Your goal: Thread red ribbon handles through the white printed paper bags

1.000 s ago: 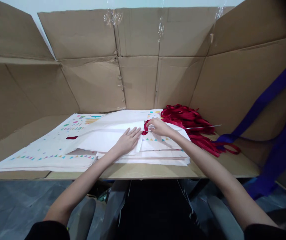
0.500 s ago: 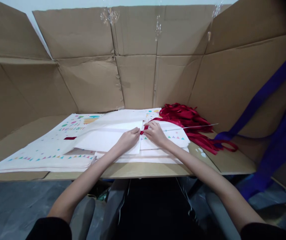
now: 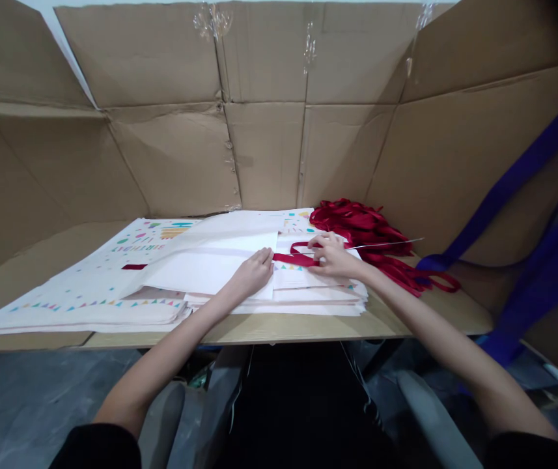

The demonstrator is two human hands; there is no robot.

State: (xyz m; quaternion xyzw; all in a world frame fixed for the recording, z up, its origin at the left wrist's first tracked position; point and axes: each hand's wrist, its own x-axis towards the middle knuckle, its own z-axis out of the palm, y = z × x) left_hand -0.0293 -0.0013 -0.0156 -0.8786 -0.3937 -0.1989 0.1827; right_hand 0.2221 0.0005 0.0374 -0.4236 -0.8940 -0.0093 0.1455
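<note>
My left hand rests closed at the right edge of a white sheet, with the end of a red ribbon at its fingertips. The ribbon runs right to my right hand, whose bent fingers are closed on it, and loops up behind them. A thin pale rod or wire sticks out to the right past my right hand. Beneath both hands lies a stack of white printed sheets.
More printed sheets lie at the left, with a short red strip. A red ribbon heap sits behind at the right. Purple ribbon hangs at the far right. Cardboard walls enclose the table.
My right hand has moved right, away from my left hand, and a length of red ribbon now stretches between them. My left hand has stayed nearly in place.
</note>
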